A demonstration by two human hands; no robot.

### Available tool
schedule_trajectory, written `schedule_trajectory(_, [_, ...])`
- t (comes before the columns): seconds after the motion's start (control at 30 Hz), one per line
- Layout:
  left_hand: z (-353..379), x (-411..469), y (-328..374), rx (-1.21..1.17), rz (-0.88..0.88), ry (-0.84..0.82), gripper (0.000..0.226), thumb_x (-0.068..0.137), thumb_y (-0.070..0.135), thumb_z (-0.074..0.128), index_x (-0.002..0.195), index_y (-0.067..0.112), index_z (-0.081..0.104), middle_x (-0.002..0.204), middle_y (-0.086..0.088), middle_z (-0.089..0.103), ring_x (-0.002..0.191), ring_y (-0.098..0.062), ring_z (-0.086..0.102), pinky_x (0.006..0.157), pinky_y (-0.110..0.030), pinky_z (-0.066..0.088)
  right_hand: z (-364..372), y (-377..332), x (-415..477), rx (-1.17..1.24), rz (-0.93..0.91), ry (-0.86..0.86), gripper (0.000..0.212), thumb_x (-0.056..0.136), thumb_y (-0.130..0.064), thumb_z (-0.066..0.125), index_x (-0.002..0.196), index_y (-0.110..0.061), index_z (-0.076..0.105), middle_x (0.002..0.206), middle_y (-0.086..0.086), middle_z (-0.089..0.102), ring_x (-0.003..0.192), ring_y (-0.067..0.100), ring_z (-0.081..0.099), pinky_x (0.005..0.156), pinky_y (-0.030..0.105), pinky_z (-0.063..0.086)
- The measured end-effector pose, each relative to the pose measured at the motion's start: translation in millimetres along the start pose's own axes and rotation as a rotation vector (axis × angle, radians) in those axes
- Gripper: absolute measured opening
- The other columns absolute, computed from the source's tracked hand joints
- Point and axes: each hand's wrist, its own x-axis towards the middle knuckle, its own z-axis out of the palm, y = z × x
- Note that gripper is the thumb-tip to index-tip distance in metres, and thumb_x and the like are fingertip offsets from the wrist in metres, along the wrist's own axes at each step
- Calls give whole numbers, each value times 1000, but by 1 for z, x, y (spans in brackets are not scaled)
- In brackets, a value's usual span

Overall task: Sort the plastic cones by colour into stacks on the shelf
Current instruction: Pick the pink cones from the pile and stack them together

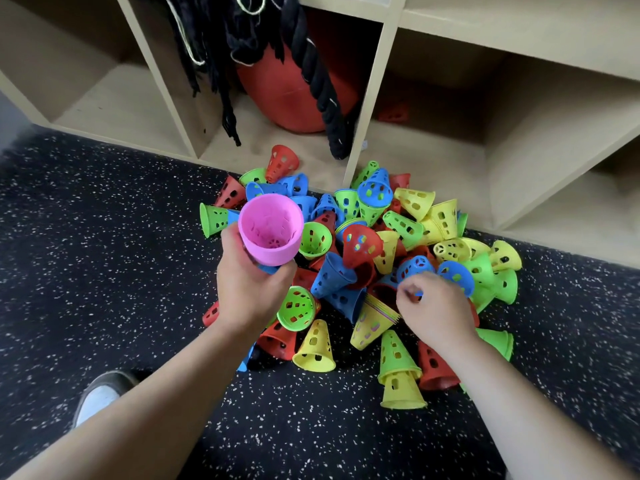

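Note:
A heap of perforated plastic cones (367, 258) in red, blue, green and yellow lies on the floor in front of the wooden shelf (367, 109). My left hand (252, 289) grips a pink cone stack (272, 230) by its narrow end, wide mouth tilted up towards me, above the heap's left side. My right hand (436, 306) reaches into the heap's right side with curled fingers beside a blue cone (415, 266); a bit of blue shows between the fingers, but what they hold is unclear. A red cone (393, 114) lies deep in the right shelf compartment.
The middle compartment holds a red ball (294, 95), a thick black rope (311, 71) and black cords (214, 57). The left compartment (114, 105) shows bare wood. Dark speckled flooring (104, 237) surrounds the heap. A shoe (102, 393) is at the lower left.

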Motion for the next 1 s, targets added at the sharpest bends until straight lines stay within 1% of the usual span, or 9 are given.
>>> schedule_trajectory(0.07, [0, -1, 0, -3, 9, -6, 61, 73, 17, 81, 115, 33, 39, 100, 28, 52, 87, 12, 56, 74, -12, 42, 3, 9, -6, -101, 15, -231, 22, 88, -30, 67, 107, -23, 74, 99, -12, 68, 96, 13, 64, 78, 28, 50])
schedule_trajectory(0.13, [0, -2, -1, -2, 10, -13, 62, 73, 17, 82, 114, 34, 39, 99, 28, 52, 87, 19, 53, 71, -4, 38, 7, 9, -9, -204, 5, -354, 35, 93, -38, 63, 124, -24, 68, 117, -11, 67, 110, 15, 60, 87, 31, 50])
schedule_trajectory(0.2, [0, -4, -1, 3, 3, -21, 62, 73, 19, 82, 114, 34, 39, 99, 27, 53, 87, 19, 53, 70, -5, 38, 12, 7, -10, -205, 27, -380, 38, 95, -38, 62, 129, -23, 65, 127, -8, 63, 119, 19, 58, 91, 33, 49])
schedule_trajectory(0.33, [0, -8, -3, 15, 14, -27, 62, 72, 17, 82, 115, 32, 40, 99, 27, 53, 87, 20, 52, 69, -4, 38, 16, 7, -9, 0, 165, -389, 32, 89, -37, 71, 118, -22, 72, 123, -4, 68, 115, 18, 62, 88, 28, 47])
schedule_trajectory(0.57, [-1, -12, -1, -11, 18, -32, 64, 72, 18, 82, 117, 38, 41, 103, 26, 57, 91, 8, 57, 78, -25, 47, -24, -9, -5, 395, 362, -311, 12, 83, -29, 79, 93, -26, 72, 88, -16, 63, 80, -8, 54, 67, 12, 39])
schedule_trajectory(0.7, [0, -14, 2, -24, 40, -37, 67, 72, 16, 82, 119, 39, 40, 105, 27, 56, 90, 1, 56, 82, -29, 49, -49, -17, 5, 538, 404, -231, 15, 84, -30, 79, 97, -27, 73, 93, -12, 66, 85, -4, 57, 79, 26, 47])
schedule_trajectory(0.8, [0, -15, 3, -34, 41, -38, 69, 72, 16, 82, 119, 41, 39, 104, 30, 55, 91, 3, 57, 83, -30, 50, -63, -20, 14, 635, 410, -136, 13, 79, -32, 82, 88, -34, 72, 100, -9, 71, 91, 3, 63, 86, 34, 52])
schedule_trajectory(0.87, [0, -15, 3, -35, 39, -43, 68, 72, 16, 82, 118, 41, 39, 103, 34, 55, 95, 9, 56, 83, -29, 49, -70, -21, 20, 607, 385, -51, 13, 78, -34, 83, 86, -33, 73, 95, -9, 71, 83, 6, 63, 77, 28, 49])
schedule_trajectory(1.0, [2, -14, 4, -33, 37, -45, 67, 72, 16, 82, 118, 40, 39, 104, 29, 55, 97, 12, 55, 80, -23, 48, -75, -25, 29, 469, 298, 73, 12, 82, -33, 80, 92, -27, 76, 53, -17, 51, 45, 7, 42, 49, 21, 36])
